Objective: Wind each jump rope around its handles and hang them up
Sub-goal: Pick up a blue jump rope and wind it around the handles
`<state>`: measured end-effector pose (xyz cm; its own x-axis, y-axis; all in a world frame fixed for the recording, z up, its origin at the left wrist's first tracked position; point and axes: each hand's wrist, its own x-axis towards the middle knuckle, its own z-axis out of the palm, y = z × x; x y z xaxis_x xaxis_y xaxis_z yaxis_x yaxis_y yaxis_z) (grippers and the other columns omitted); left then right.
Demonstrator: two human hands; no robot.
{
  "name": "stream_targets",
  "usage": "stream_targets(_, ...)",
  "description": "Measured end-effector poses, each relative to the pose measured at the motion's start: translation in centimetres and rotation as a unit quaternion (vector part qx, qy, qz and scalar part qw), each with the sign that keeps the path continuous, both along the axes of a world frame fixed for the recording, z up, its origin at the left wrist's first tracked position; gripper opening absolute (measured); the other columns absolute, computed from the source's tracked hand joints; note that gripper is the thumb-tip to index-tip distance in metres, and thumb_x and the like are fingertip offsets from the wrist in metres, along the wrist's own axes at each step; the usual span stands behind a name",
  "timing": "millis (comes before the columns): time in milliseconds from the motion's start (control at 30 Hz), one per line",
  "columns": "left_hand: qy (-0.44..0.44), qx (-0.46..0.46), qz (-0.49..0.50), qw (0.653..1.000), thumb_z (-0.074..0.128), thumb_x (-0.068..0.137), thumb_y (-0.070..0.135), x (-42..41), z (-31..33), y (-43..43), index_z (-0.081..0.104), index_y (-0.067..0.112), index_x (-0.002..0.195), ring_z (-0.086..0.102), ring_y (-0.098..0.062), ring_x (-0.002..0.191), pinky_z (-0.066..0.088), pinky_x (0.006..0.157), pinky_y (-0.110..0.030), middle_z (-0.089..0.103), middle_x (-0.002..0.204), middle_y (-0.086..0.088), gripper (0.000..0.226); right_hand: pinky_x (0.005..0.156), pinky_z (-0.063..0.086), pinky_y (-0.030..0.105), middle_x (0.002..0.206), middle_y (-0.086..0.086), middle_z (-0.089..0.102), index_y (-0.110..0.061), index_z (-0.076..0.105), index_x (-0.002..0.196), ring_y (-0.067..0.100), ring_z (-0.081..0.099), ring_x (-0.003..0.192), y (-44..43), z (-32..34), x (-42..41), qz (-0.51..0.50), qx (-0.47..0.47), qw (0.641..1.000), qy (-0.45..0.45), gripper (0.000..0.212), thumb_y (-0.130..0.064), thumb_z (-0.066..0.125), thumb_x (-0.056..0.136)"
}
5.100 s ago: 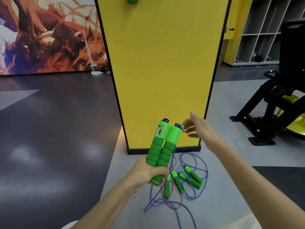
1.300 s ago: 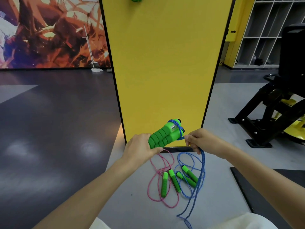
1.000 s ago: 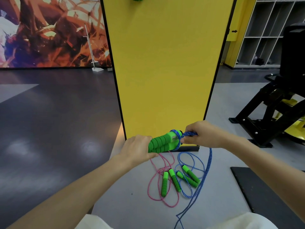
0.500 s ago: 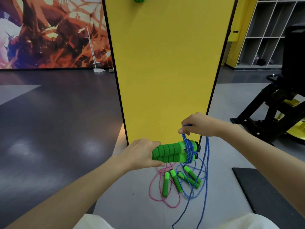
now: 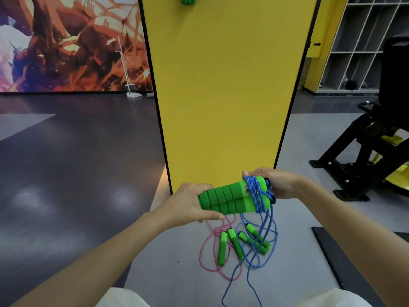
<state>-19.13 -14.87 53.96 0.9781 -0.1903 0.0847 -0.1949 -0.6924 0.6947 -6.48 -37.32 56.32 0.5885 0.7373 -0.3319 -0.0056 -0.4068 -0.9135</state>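
My left hand (image 5: 189, 204) grips the foam ends of two green jump rope handles (image 5: 225, 199) held side by side, lying nearly level. Several turns of blue rope (image 5: 255, 194) are wound around their far ends. My right hand (image 5: 277, 185) is curled around that wrapped end and pinches the blue rope. The loose blue rope hangs down to the floor. On the grey floor below lie two more ropes with green handles (image 5: 234, 243), one pink (image 5: 204, 251) and one blue (image 5: 273, 242), tangled together.
A tall yellow panel (image 5: 221, 85) stands straight ahead, with a green object (image 5: 188, 0) fixed near its top edge. A black exercise machine (image 5: 371, 151) is at the right, white cubby shelves (image 5: 358, 43) behind it. A black mat (image 5: 345, 258) lies at lower right.
The handles have tipped from upright to nearly level. My right hand took the blue rope and wound several turns around the handle tops; it now sits against the wrapped end.
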Motion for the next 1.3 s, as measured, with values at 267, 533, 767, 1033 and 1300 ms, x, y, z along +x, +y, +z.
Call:
stream_targets(267,0.075,-0.214,-0.001,0.974,0.084,0.071,0.022,-0.7,0.8,-1.5,0.064,0.007,0.109,0.061,-0.014,0.055,0.055,0.058,-0.032,0.071,0.073,-0.008,0.046,0.033,0.040,0.018,0.039,0.000,0.054,-0.010,0.061,0.036,0.010,0.050,0.031,1.0,-1.6,-1.8,-0.146,0.180,0.969,0.090,0.065,0.002,0.034,0.093)
stream_targets(533,0.109,-0.436,0.016,0.893,0.086,0.059,0.035,-0.7,0.7,-2.3,0.064,0.007,0.092,0.056,-0.019,0.048,0.049,0.047,-0.026,0.064,0.068,-0.014,0.048,0.040,0.009,0.018,0.052,-0.008,0.024,-0.024,0.043,0.056,0.005,0.016,0.043,1.6,-2.2,-2.3,-0.111,0.229,0.967,0.033,0.046,-0.016,0.038,0.101)
stream_targets(767,0.130,-0.470,0.049,0.871,0.084,0.064,0.036,-0.9,0.5,-1.7,0.061,0.005,0.093,0.054,-0.019,0.048,0.048,0.046,-0.024,0.063,0.066,-0.012,0.048,0.042,0.024,0.027,0.056,0.002,0.027,-0.012,0.055,0.092,0.015,0.024,0.045,1.9,-1.4,-3.2,-0.140,0.105,0.943,-0.283,0.024,-0.032,0.044,0.098)
stream_targets(1033,0.114,-0.412,0.146,0.892,0.075,0.077,0.025,-0.7,0.2,-2.0,0.065,0.007,0.091,0.056,-0.020,0.050,0.051,0.050,-0.026,0.067,0.066,-0.011,0.025,0.053,0.041,0.013,0.058,-0.004,0.055,-0.020,0.053,0.069,0.002,0.052,0.049,1.8,-0.5,-3.6,-0.114,-0.016,0.925,-0.362,0.034,-0.022,0.040,0.100)
stream_targets(1300,0.053,-0.225,0.220,0.948,0.081,0.074,0.026,0.6,0.1,-1.9,0.067,0.010,0.083,0.056,-0.016,0.043,0.048,0.046,-0.025,0.067,0.062,-0.008,0.023,0.046,0.039,0.014,0.049,-0.002,0.054,-0.015,0.056,0.067,0.007,0.055,0.041,1.2,-0.7,-3.8,-0.125,-0.062,0.943,-0.303,0.039,-0.028,0.041,0.101)
